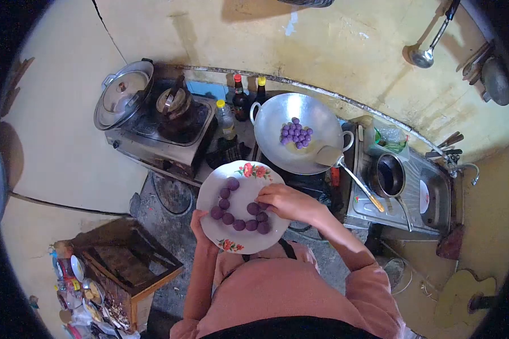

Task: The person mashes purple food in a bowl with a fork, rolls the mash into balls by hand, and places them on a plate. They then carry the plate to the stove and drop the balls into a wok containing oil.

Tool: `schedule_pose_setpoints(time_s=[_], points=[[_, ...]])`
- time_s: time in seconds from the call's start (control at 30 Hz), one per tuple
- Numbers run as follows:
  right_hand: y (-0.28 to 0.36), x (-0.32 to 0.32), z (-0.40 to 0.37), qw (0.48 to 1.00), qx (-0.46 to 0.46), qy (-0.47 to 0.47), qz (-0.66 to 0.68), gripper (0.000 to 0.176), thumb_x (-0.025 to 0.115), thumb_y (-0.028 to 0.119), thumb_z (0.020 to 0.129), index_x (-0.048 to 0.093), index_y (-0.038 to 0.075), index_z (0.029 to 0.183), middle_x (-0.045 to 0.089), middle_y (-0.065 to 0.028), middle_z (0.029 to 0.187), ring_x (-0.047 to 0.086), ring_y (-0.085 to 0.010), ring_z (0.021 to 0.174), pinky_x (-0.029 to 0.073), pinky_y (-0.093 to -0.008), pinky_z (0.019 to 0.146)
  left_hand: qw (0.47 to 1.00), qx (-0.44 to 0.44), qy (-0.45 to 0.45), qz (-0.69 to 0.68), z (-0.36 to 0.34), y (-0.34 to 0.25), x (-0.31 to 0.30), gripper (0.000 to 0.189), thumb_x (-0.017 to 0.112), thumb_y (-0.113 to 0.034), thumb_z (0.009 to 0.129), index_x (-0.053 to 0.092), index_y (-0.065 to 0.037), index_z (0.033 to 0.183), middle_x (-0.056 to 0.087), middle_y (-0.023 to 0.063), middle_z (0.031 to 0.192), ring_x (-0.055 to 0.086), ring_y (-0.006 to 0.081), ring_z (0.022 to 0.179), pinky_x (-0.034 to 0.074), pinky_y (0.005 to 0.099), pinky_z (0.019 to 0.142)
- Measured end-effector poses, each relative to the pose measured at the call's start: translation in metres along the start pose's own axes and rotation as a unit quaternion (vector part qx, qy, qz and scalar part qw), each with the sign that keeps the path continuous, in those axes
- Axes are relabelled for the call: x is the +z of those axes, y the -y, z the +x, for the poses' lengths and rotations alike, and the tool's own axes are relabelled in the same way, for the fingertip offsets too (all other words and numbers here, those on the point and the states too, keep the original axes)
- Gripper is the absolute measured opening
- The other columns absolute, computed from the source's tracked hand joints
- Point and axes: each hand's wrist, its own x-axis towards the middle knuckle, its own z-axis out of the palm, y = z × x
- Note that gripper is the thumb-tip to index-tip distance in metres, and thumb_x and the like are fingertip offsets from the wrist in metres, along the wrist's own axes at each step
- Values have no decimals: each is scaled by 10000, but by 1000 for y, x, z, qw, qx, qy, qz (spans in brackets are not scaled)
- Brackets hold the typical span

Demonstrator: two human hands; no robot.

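The purple balls (238,225) sit on my plate (240,198), rolled into small spheres with a dull, matte skin and slightly uneven in size. They curve in a loose U round the plate's smooth white face, many touching their neighbours, dark violet against the glaze and the red flowers printed near the rim.

My right hand (284,202) reaches in over the plate's right side, palm down, wrist level with the forearm, fingers bunched together at the balls there; I cannot tell whether the tips pinch one. My left hand (199,222) grips the plate's lower left edge from outside, forearm rising steeply to it and holding the dish in front of my pink top (277,288).

Just beyond the plate stands the wok (270,131), a wide, round-bottomed bowl of silvery metal with loop handles. A cluster of brighter, shinier violet balls (296,134) lies at its middle, in a little yellowish liquid. A spatula (329,156) with a flat metal blade leans across the wok's right rim, its long handle pointing towards the ribbed steel sink unit (369,208).
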Motion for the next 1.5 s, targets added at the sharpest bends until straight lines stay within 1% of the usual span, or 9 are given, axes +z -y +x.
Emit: schedule_pose_setpoints(time_s=[0.23, 0.37, 0.47, 0.6, 0.97, 1.07, 1.17, 1.3, 1.5], points=[[-11, -32, -19, 976, 11, -150, 159, 341, 668, 21, 676, 593, 44, 1007, 580, -96, 933, 576, -224, 875, 456, -312, 786, 1000, 9, -24, -15, -5, -3, 11, 519, 464, -280, 673, 483, -1, 1111, 556, 142, 998, 544, 288, 882, 458, 398, 781], [-89, -31, -46, 948, 158, -248, 123, 318, 643, -33, 666, 604, 8, 980, 607, -88, 881, 594, -183, 823, 482, -296, 724, 999, 25, -37, -11, -1, -2, -1, 528, 464, -281, 674, 476, -2, 1122, 557, 146, 990, 551, 291, 860, 468, 402, 759], [-170, -1, -61, 951, 252, -178, 17, 351, 652, -8, 653, 601, 6, 1000, 625, -89, 869, 603, -181, 797, 485, -300, 707, 999, 30, -25, -12, -4, -6, 4, 532, 462, -283, 675, 475, -4, 1127, 558, 146, 990, 554, 288, 852, 472, 402, 751], [-184, 16, -53, 941, 296, -165, -8, 354, 652, 30, 672, 603, 24, 1023, 637, -90, 840, 613, -174, 757, 483, -298, 695, 999, 39, -8, -1, -4, -9, -3, 532, 463, -289, 673, 479, -6, 1123, 556, 141, 992, 555, 275, 851, 473, 398, 745], [-60, -30, -12, 950, 184, -225, 115, 315, 634, 60, 740, 599, 65, 1053, 638, -85, 872, 597, -134, 737, 476, -258, 678, 1000, 18, -16, 4, -3, -7, -7, 537, 445, -316, 693, 464, -36, 1151, 529, 141, 1067, 518, 293, 963, 432, 416, 845], [-24, -24, -1, 969, 65, -145, 189, 298, 630, 71, 752, 589, 63, 1048, 609, -93, 979, 586, -178, 849, 468, -295, 752, 1000, -1, -6, -13, 3, -3, -9, 510, 441, -316, 698, 477, -32, 1120, 539, 134, 1029, 528, 284, 931, 444, 409, 820], [-5, -10, 10, 991, -67, -72, 90, 267, 587, 112, 793, 568, 57, 1053, 561, -106, 1036, 535, -247, 969, 425, -346, 850, 1000, -1, -11, -8, 1, -4, 3, 487, 439, -316, 702, 487, -28, 1092, 545, 126, 1001, 535, 275, 904, 455, 401, 794], [10, 8, 18, 997, 44, -3, 63, 268, 525, 213, 835, 554, 46, 1042, 499, -120, 1013, 475, -294, 1033, 367, -377, 909, 1000, -3, -11, -7, 8, 1, -5, 478, 439, -315, 701, 492, -22, 1074, 548, 123, 986, 541, 270, 882, 460, 395, 786], [15, 13, 18, 992, 107, 34, 54, 244, 558, 158, 782, 559, 40, 996, 497, -115, 1001, 480, -297, 1025, 373, -388, 894, 999, -23, -15, 24, 5, 2, -2, 502, 444, -298, 686, 474, -19, 1102, 538, 133, 989, 541, 276, 885, 463, 397, 782]])
